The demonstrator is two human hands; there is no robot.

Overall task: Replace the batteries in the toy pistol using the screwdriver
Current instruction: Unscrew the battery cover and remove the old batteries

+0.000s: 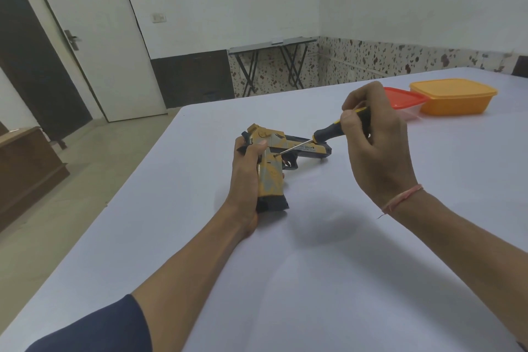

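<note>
A yellow and dark blue toy pistol (274, 177) lies on its side on the white table (285, 280), barrel pointing right. My left hand (247, 177) grips its handle from the left, thumb on top near the slide. My right hand (374, 146) holds a screwdriver (328, 132) with a black and yellow handle. Its thin metal shaft slants down to the left, and the tip touches the pistol's side just above the grip. No batteries are in sight.
A yellow lidded container (454, 97) and a clear one with a red lid (405, 100) stand at the table's back right. The table's left edge drops to the floor, with a brown cabinet (25, 168) beyond. A folding table (271, 63) stands by the far wall.
</note>
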